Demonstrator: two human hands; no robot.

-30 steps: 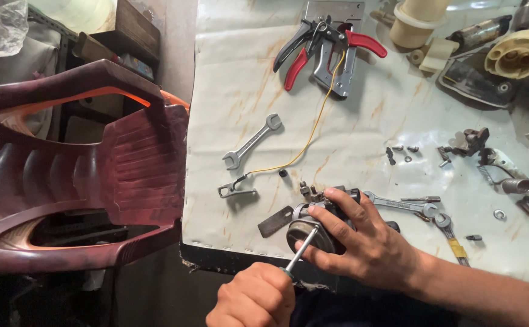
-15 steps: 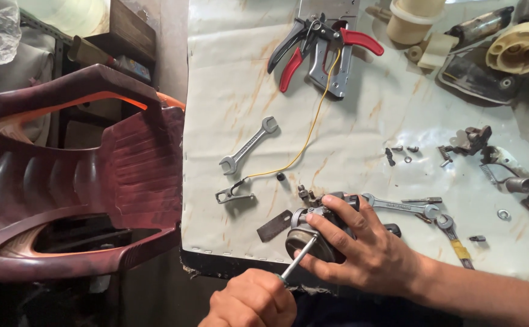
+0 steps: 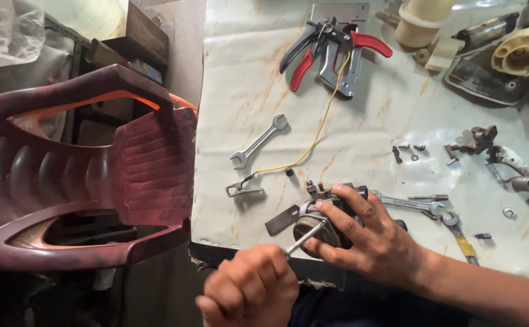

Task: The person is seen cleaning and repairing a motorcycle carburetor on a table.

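Steel screwdriver (image 3: 304,238) — diagonal, tip up-right into motor (image 3: 316,224) | left hand (image 3: 252,290) fisted

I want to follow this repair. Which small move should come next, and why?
Probably turn the screwdriver: the left hand has its tip against the round metal part, which the right hand holds steady on the table.
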